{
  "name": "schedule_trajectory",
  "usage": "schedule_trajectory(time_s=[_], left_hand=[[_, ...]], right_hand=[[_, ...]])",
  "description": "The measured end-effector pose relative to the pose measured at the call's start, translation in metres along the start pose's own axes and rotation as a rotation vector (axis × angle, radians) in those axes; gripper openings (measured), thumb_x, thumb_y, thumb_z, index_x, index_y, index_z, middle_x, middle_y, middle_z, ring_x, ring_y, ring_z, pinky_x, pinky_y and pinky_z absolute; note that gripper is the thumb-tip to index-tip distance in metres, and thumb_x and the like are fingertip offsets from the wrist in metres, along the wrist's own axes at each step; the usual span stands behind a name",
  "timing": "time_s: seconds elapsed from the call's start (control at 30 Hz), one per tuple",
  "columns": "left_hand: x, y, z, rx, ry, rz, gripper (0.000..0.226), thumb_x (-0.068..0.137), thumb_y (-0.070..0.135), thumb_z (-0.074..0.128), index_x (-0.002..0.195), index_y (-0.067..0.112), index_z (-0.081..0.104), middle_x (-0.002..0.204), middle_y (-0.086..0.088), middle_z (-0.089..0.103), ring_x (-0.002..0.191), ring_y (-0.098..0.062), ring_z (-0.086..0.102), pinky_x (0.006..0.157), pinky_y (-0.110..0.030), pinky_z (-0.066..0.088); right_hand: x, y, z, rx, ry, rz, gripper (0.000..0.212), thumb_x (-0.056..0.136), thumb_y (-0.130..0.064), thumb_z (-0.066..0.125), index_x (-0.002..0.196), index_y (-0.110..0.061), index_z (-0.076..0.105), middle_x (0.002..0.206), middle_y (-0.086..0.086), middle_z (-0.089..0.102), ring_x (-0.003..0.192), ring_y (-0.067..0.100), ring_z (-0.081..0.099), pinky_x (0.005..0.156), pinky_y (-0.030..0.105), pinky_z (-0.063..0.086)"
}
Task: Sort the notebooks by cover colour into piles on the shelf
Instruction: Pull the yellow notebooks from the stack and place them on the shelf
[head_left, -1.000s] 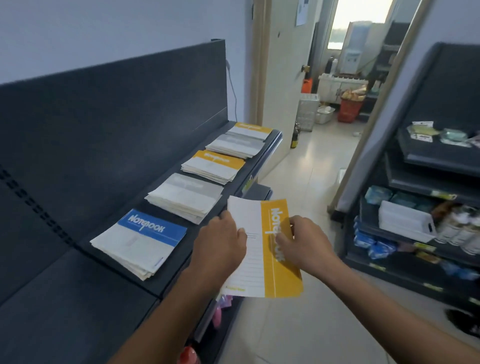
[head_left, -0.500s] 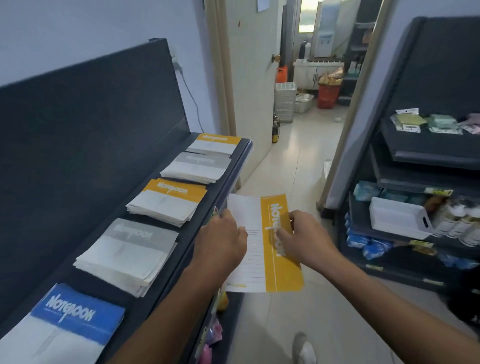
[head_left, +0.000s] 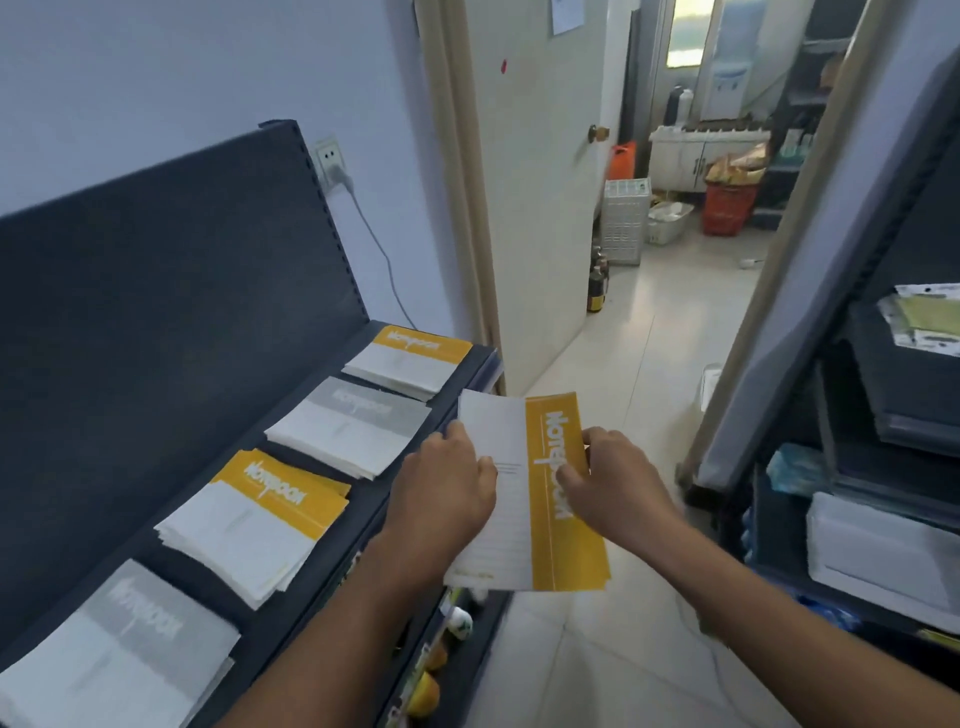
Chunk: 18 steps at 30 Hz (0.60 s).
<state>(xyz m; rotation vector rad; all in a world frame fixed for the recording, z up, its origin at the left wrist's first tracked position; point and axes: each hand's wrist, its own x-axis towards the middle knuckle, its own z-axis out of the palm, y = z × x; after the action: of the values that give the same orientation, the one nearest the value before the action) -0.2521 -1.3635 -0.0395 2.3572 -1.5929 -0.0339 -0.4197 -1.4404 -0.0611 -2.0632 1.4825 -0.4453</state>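
Yellow notebook (head_left: 550, 545) sits cover-up in the air just off the shelf (head_left: 374, 499) front, left hand (head_left: 441, 493) gripping its white edge and right hand (head_left: 613, 488) pinching the yellow band, probably to check its colour against the yellow pile (head_left: 260, 519) at 9 o'clock.

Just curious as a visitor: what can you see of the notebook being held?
The held notebook looks like thin paper: white ruled panel on the left, yellow band on the right with "Notebook" in white lettering lengthwise. Closed, it is held tilted in the air beside the front edge of the shelf. The left hand grips its white side; the right hand pinches the yellow band. Nothing else touches it.
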Motion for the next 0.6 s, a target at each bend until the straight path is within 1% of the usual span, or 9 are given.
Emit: schedule_trajectory(time_s=[0.1,0.2,0.3,0.43,0.53,0.6], left_hand=[[0.026,0.002,0.006,0.002,0.008,-0.054,0.03,0.1,0.039,0.045,0.116,0.014,0.05,0.104,-0.005,0.062,0.083,-0.02,0.053,0.069,-0.03,0.038],[0.058,0.006,0.012,-0.017,-0.002,-0.11,0.032,0.1,0.039,0.045,0.119,0.014,0.05,0.106,-0.007,0.061,0.092,-0.025,0.059,0.071,-0.033,0.042],[0.091,0.008,0.021,-0.032,-0.017,-0.147,0.034,0.1,0.038,0.045,0.12,0.012,0.05,0.11,-0.007,0.061,0.097,-0.027,0.06,0.076,-0.037,0.047],[0.139,0.009,0.037,-0.045,-0.005,-0.194,0.036,0.1,0.039,0.046,0.124,0.013,0.05,0.109,-0.006,0.061,0.097,-0.025,0.06,0.072,-0.033,0.044],[0.18,0.008,0.047,-0.067,-0.014,-0.22,0.036,0.101,0.038,0.045,0.127,0.013,0.05,0.112,-0.007,0.062,0.099,-0.026,0.06,0.077,-0.036,0.047],[0.206,0.005,0.052,-0.084,-0.012,-0.251,0.035,0.102,0.037,0.046,0.128,0.014,0.05,0.116,-0.008,0.061,0.1,-0.025,0.059,0.078,-0.035,0.048]], right_hand=[[0.033,0.001,0.001,0.02,-0.024,-0.032,0.017,0.092,-0.035,0.056,0.105,-0.023,0.057,0.103,-0.002,0.058,0.086,0.018,0.06,0.077,0.036,0.052],[0.071,-0.002,0.0,0.046,-0.059,-0.044,0.018,0.093,-0.036,0.057,0.107,-0.024,0.056,0.104,-0.003,0.058,0.088,0.018,0.062,0.083,0.042,0.057],[0.108,-0.002,-0.001,0.036,-0.085,-0.049,0.018,0.093,-0.036,0.057,0.107,-0.025,0.055,0.105,-0.003,0.058,0.088,0.018,0.062,0.084,0.043,0.057],[0.155,-0.002,-0.004,0.008,-0.111,-0.039,0.025,0.094,-0.035,0.056,0.114,-0.021,0.058,0.109,0.0,0.059,0.094,0.021,0.062,0.087,0.043,0.055],[0.198,-0.004,-0.005,-0.02,-0.114,-0.047,0.025,0.094,-0.033,0.056,0.115,-0.02,0.061,0.108,0.001,0.062,0.095,0.021,0.062,0.087,0.042,0.054],[0.225,-0.01,-0.004,-0.024,-0.131,-0.046,0.025,0.095,-0.033,0.057,0.116,-0.02,0.061,0.109,0.0,0.062,0.095,0.021,0.063,0.088,0.043,0.054]])
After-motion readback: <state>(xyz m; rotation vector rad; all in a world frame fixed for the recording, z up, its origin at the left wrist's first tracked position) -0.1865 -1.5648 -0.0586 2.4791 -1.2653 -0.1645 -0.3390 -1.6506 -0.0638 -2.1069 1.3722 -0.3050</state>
